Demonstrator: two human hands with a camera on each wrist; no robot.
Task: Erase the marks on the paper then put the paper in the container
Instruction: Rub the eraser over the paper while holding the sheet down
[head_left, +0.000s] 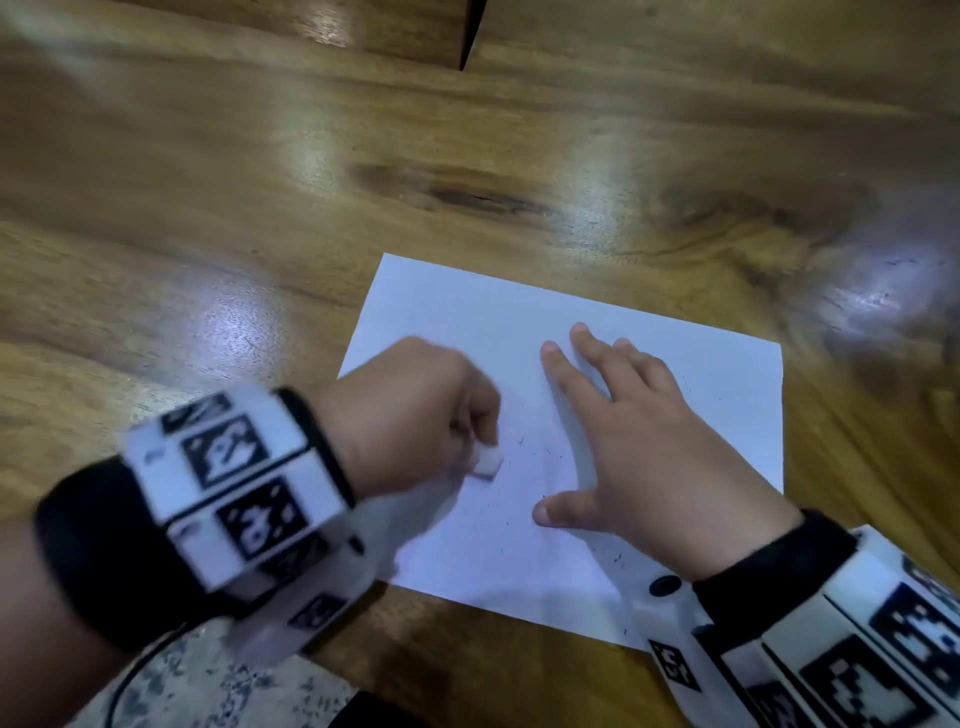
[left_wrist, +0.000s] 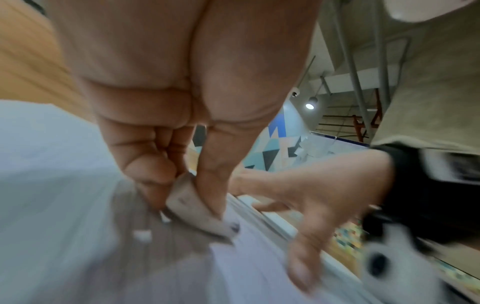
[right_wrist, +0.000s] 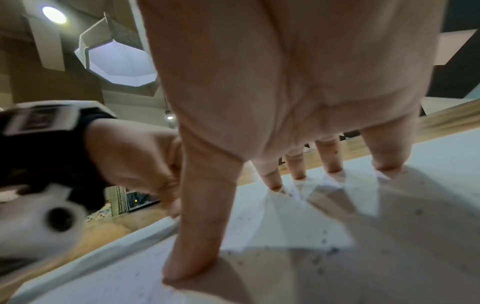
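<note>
**Eraser down on the sheet, other hand pinning it flat**

My left hand (head_left: 415, 415) is curled tight into a fist, thumb and fingers pinching a small white eraser (head_left: 487, 462), and the eraser's lower corner is pressed right onto the paper (head_left: 675, 364). From the left wrist view the eraser (left_wrist: 192, 207) sits wedged between my thumb and my bent fingers, its tip smudged dark where it meets the sheet. The picture is blurred around that hand.

My right hand (head_left: 639, 441) is spread wide open, holding nothing. Its fingers (right_wrist: 330, 160) are straight and planted fingertip-down on the paper, thumb stretched out to the side and pressing down too. It sits just beside the eraser, toward the middle of the sheet.

The paper lies flat on the wooden table (head_left: 260, 208), turned at a slight angle, with its near corner running under my right wrist. Tiny dark specks (head_left: 618, 558) are scattered over the sheet, thickest near my right thumb and close to the eraser; the right wrist view shows them (right_wrist: 324, 242) sprinkled across the white surface. I cannot make out any drawn marks under the blur.

Both wrists wear black bands carrying white blocks with black-and-white patterned squares (head_left: 223, 452). No container shows in any view.
</note>
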